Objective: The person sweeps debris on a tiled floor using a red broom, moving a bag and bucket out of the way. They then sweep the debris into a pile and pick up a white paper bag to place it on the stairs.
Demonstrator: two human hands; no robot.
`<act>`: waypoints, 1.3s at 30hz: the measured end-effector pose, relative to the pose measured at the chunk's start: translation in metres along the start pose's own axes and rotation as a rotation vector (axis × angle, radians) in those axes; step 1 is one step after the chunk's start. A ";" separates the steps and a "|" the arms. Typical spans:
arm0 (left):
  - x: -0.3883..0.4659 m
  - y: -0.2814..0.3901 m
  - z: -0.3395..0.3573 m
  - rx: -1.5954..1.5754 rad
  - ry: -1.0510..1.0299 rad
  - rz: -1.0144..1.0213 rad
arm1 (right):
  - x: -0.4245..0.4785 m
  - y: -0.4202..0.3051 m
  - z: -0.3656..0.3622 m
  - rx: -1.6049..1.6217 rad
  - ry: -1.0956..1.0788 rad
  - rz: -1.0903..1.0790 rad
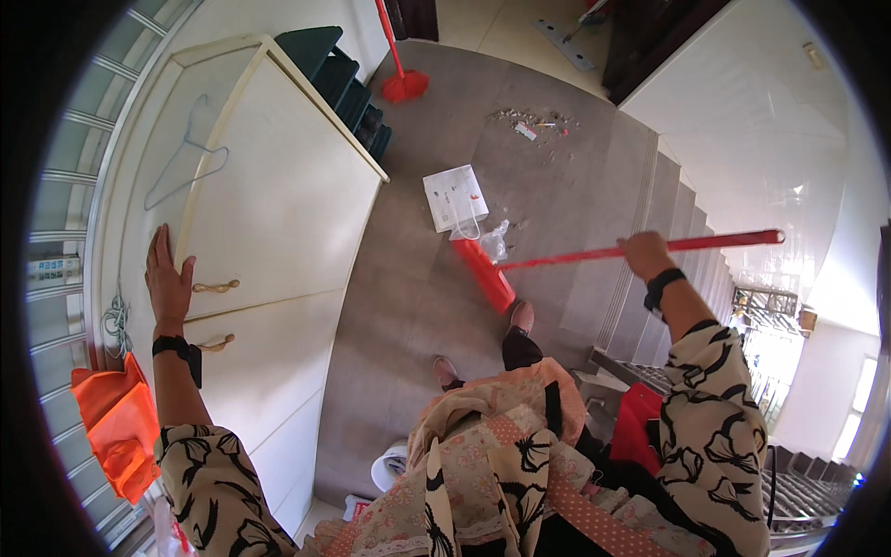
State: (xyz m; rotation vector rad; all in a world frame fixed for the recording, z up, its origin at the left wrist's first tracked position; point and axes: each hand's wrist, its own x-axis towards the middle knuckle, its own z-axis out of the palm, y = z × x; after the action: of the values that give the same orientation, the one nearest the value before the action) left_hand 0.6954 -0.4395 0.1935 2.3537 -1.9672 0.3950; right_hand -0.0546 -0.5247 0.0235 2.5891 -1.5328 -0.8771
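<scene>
My right hand is closed around the red handle of a broom, whose red head rests on the floor near my right shoe. Against the head lie a white paper bag and a crumpled clear plastic bag. My left hand lies flat on a cream cabinet, fingers extended, beside a brass-coloured handle. A wire hanger hangs near that hand. Farther off on the floor is a pile of debris with small scraps of paper.
Stairs run along the right, with a metal railing nearby. A second red broom stands by the far wall, beside a dark green rack. A flat mop is in the doorway. A white bucket stands near my legs; an orange bag hangs left.
</scene>
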 end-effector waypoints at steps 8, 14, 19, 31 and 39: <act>-0.001 -0.001 -0.001 0.025 0.025 0.011 | 0.033 0.024 -0.061 -0.114 0.046 0.064; 0.002 0.001 -0.001 -0.008 0.014 0.002 | -0.044 0.030 -0.058 -0.015 0.127 0.085; -0.002 0.001 -0.004 0.002 0.006 -0.031 | -0.122 0.009 -0.046 0.102 -0.027 0.101; -0.001 -0.001 -0.004 0.010 0.003 -0.024 | -0.122 -0.031 0.026 0.159 -0.149 0.036; -0.001 0.003 -0.002 -0.006 0.012 -0.024 | -0.084 0.017 -0.037 0.070 -0.018 0.169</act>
State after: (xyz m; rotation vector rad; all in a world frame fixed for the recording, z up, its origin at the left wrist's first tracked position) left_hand 0.6919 -0.4389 0.1951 2.3631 -1.9311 0.4002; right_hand -0.0820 -0.4755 0.0983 2.4558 -1.7869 -0.8477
